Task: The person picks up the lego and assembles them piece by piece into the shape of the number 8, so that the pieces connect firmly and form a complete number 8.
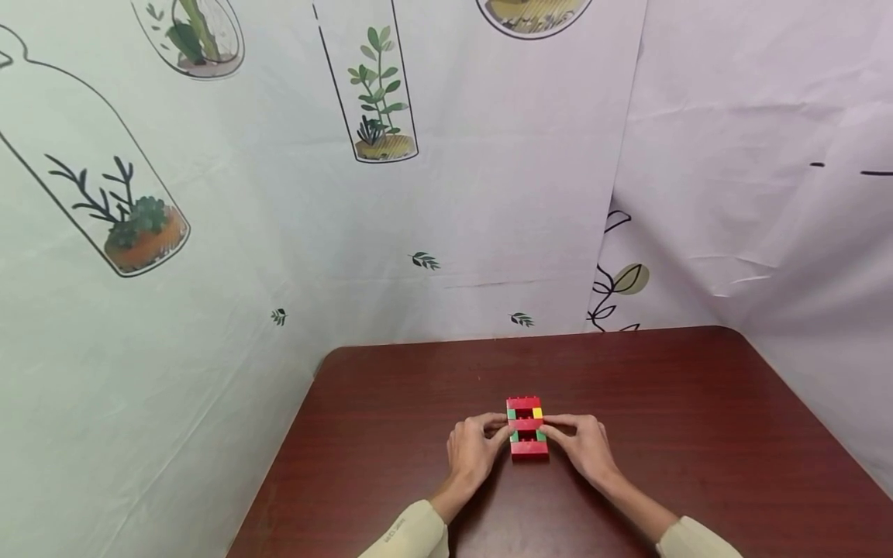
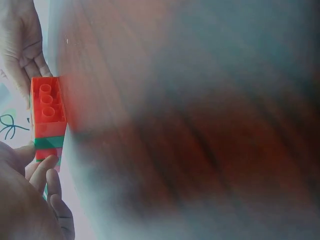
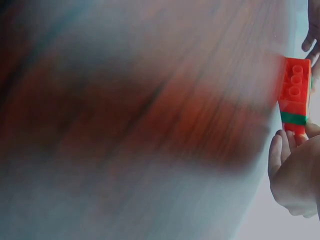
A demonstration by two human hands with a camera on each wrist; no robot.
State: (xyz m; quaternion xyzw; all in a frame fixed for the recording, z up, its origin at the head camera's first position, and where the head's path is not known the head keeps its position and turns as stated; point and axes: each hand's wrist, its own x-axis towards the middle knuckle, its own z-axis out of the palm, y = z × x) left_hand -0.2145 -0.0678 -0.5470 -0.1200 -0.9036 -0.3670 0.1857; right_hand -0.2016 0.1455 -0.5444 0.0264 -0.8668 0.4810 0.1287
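A toy brick structure [image 1: 528, 425] stands on the table in the head view, with three red bars stacked like a ladder. Green bricks and one yellow brick [image 1: 537, 413] sit between the bars, leaving two gaps. My left hand [image 1: 474, 446] holds its left side between thumb and fingers. On the right side, my right hand [image 1: 584, 446] holds it the same way. In the left wrist view, the hollow underside of a red brick [image 2: 47, 102] faces the camera. The right wrist view also shows a red brick's hollow end [image 3: 296, 82], above a green layer.
The dark red-brown wooden table [image 1: 391, 403] has rounded far corners. Behind it and at the sides hangs a pale cloth [image 1: 488, 209] printed with plants in glass jars. Light sleeves [image 1: 417, 531] cover both forearms.
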